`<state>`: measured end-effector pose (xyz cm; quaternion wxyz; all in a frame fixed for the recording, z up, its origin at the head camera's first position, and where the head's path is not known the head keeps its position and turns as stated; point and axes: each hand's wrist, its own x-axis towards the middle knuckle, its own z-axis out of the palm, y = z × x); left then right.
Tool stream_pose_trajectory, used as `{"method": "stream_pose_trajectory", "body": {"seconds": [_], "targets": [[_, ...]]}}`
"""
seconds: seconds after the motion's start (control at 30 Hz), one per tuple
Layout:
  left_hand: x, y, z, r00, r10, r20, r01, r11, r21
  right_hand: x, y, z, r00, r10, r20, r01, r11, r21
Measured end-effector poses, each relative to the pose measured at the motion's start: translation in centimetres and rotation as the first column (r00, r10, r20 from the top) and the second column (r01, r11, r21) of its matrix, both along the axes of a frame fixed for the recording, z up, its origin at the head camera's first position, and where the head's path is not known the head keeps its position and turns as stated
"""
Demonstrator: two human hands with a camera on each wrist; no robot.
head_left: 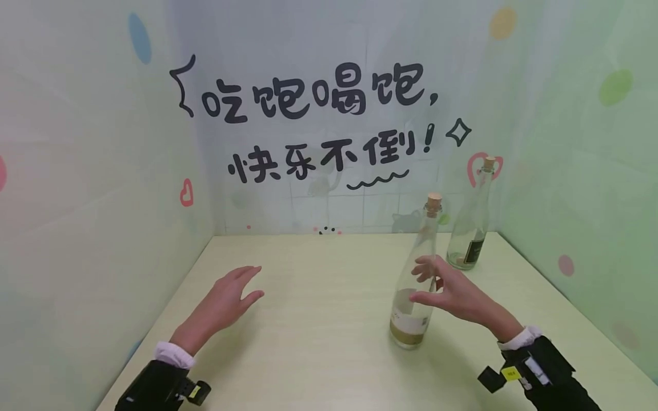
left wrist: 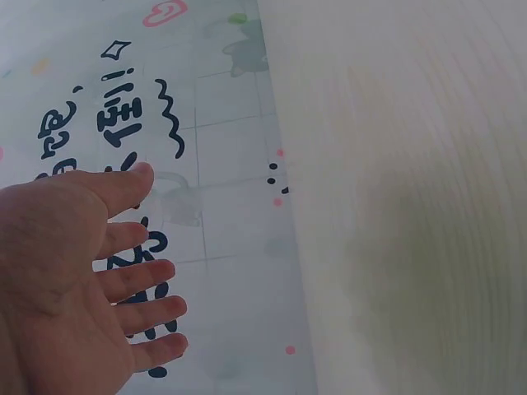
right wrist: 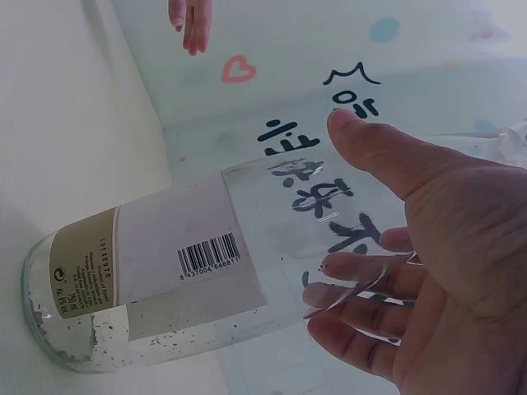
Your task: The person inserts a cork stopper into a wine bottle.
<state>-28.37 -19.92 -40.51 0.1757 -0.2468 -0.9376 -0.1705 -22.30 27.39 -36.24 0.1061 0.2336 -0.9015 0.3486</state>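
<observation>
A clear glass bottle (head_left: 410, 319) with a cork stopper and a pale and gold label stands on the table, right of the middle. My right hand (head_left: 452, 291) is at its right side, thumb on the near side and fingers on the far side. Some of those fingers show through the glass in the right wrist view, loosely curved and spread from the thumb (right wrist: 370, 148). Whether the skin touches the glass I cannot tell. My left hand (head_left: 223, 305) hovers over the table's left part, fingers extended, thumb apart, holding nothing.
A second corked clear bottle (head_left: 470, 228) with a dark label stands at the table's back right corner. Printed walls enclose the pale table (head_left: 308, 319) at the left, back (head_left: 308, 211) and right.
</observation>
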Motion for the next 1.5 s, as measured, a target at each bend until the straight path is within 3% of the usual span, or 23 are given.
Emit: {"method": "stream_pose_trajectory", "body": {"seconds": [0.3, 0.87, 1.5], "targets": [[-0.2, -0.5, -0.2, 1.000, 0.020, 0.012, -0.020, 1.000, 0.005, -0.6, 2.3, -0.2, 0.999, -0.049, 0.023, 0.049, 0.999, 0.002], [-0.1, -1.1, -0.1, 0.996, 0.054, 0.065, -0.055, 0.998, 0.010, -1.2, 5.5, -0.3, 0.997, -0.060, 0.039, 0.061, 0.998, -0.014], [-1.0, -2.1, -0.1, 0.992, 0.088, 0.090, -0.091, 0.996, 0.024, -2.2, 10.4, 0.1, 0.987, -0.144, 0.078, 0.146, 0.989, -0.022]]}}
